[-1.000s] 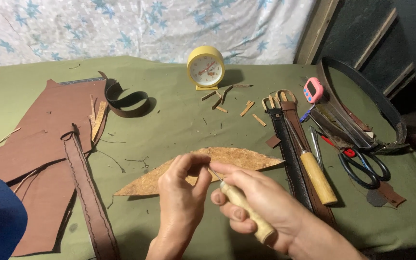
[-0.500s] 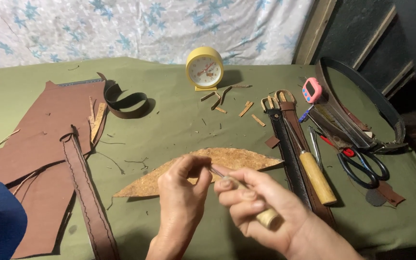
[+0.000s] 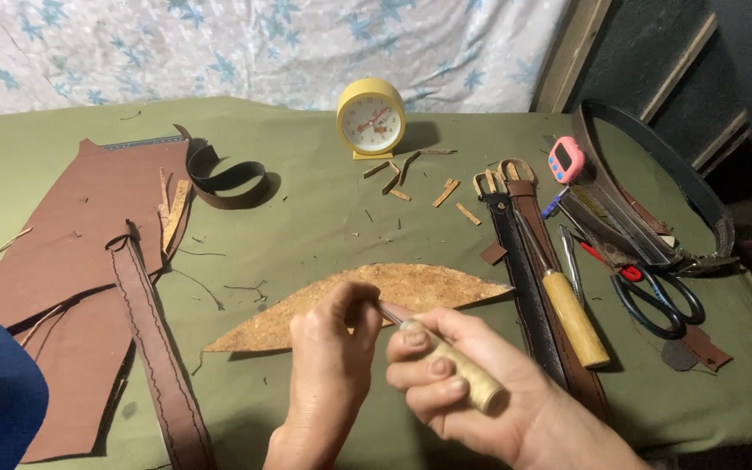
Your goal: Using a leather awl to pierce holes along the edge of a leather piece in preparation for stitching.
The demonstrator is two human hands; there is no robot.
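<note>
Bottom centre of frame: right hand (image 3: 489,392) has its grip wrapped tight round a wooden-handled tool (image 3: 459,374), metal tip aimed up-left. Left hand (image 3: 332,357) has its grip pinched together at that tip; whether a small piece sits between the fingers, cannot tell.

Just behind the hands, centre of frame: tan leather piece (image 3: 367,300), crescent-shaped, rough side up, flat on the green worktop (image 3: 306,218). The tool tip hovers over its near edge; contact not clear. No holes or marks visible on it. Judgement: shape is cut, tip work is barely started or only being set up.

Left of frame: brown leather sheets (image 3: 63,261), with a stitched strap (image 3: 154,348) lying over them. Judgement: earlier stages done here.

Right of frame: two belts (image 3: 524,261) with buckles, a second wooden-handled tool (image 3: 572,318) on them, scissors (image 3: 654,300) beside.

Farther back: curled dark strap (image 3: 224,178) upper left, offcut scraps (image 3: 428,178) scattered at centre, pink timer (image 3: 565,159) upper right, yellow clock (image 3: 372,117) at the far edge.
</note>
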